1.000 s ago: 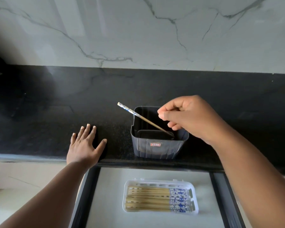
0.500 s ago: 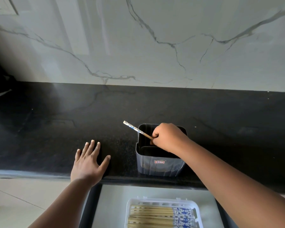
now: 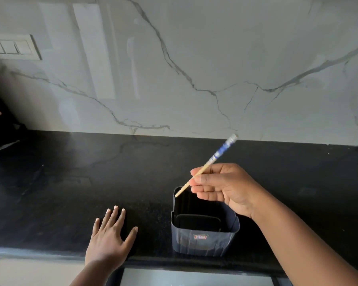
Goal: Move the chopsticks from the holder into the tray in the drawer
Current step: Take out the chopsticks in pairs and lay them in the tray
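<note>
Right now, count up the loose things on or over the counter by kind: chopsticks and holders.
Chopsticks: 1, the chopstick pinched in the right hand
Holders: 1, the dark holder on the counter, no chopsticks visible inside
Total: 2

Blue-and-white-patterned tan chopstick [image 3: 210,162], dark grey holder [image 3: 205,240], black counter [image 3: 70,182]

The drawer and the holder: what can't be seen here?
- Tray: not in the head view; only a strip of the drawer clears the bottom edge.
- Holder bottom: dark; leftover chopsticks can't be told.
- Chopstick middle: hidden by the right hand.
- Left hand palm: pressed to the counter.
</note>
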Demonstrator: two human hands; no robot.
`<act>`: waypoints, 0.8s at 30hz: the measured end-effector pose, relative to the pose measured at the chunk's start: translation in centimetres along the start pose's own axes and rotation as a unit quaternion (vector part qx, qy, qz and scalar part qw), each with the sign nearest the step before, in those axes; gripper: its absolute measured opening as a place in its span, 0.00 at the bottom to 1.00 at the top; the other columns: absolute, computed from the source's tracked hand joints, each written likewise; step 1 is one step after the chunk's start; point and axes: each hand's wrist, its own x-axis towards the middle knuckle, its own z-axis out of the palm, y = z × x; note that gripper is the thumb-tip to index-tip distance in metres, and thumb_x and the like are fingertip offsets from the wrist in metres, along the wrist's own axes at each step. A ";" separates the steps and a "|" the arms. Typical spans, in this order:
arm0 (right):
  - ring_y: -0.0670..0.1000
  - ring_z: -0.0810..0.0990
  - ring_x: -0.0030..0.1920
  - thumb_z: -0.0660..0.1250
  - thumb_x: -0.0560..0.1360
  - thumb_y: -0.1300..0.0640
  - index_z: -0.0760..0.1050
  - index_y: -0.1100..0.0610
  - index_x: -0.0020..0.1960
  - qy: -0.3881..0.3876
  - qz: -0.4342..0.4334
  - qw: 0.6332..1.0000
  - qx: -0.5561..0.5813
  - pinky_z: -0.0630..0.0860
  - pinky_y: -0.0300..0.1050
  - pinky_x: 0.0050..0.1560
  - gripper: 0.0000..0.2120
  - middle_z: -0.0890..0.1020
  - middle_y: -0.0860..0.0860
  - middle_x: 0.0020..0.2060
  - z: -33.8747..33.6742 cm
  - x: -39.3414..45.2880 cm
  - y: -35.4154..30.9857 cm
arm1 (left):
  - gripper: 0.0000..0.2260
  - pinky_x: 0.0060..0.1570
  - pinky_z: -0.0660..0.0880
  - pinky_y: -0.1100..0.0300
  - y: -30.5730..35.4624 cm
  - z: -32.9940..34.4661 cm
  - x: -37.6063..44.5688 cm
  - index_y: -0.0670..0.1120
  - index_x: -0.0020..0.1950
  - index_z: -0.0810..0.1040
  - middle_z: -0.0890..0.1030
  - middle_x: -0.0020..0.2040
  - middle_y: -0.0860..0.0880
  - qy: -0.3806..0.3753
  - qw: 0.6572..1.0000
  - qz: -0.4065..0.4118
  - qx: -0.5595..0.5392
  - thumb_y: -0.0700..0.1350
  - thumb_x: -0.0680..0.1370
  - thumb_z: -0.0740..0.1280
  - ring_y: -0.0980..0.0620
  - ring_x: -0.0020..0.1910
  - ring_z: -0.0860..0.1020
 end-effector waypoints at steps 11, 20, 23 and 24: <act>0.54 0.87 0.41 0.75 0.63 0.49 0.86 0.62 0.44 0.030 0.067 0.992 0.102 0.82 0.42 0.32 0.17 0.86 0.62 0.43 -0.8 -0.1 0.2 | 0.33 0.76 0.42 0.53 0.4 -0.4 0.0 0.52 0.79 0.56 0.50 0.80 0.53 0.002 1.000 -0.004 -0.010 0.66 0.77 0.55 0.57 0.77 0.43; 0.52 0.86 0.34 0.77 0.60 0.60 0.86 0.64 0.39 0.038 0.126 0.972 0.196 0.81 0.40 0.27 0.09 0.86 0.60 0.36 -1.2 -0.3 0.6 | 0.42 0.76 0.41 0.54 0.4 -0.4 -0.2 0.52 0.79 0.56 0.50 0.80 0.53 0.004 1.000 -0.004 0.000 0.71 0.69 0.41 0.57 0.77 0.43; 0.51 0.85 0.31 0.79 0.59 0.63 0.84 0.67 0.37 -0.008 0.143 0.964 0.224 0.82 0.40 0.29 0.09 0.85 0.60 0.35 -1.3 -1.0 0.3 | 0.37 0.76 0.41 0.54 0.4 -0.6 -0.2 0.52 0.79 0.55 0.50 0.80 0.53 0.003 1.000 -0.005 -0.002 0.69 0.75 0.48 0.58 0.75 0.41; 0.51 0.85 0.31 0.80 0.58 0.64 0.84 0.68 0.37 -0.018 0.143 0.962 0.232 0.83 0.39 0.30 0.10 0.85 0.60 0.34 -1.4 -1.3 0.2 | 0.35 0.76 0.41 0.54 0.5 -0.6 -0.2 0.52 0.79 0.55 0.50 0.80 0.53 0.002 1.000 -0.005 -0.003 0.68 0.76 0.51 0.59 0.75 0.40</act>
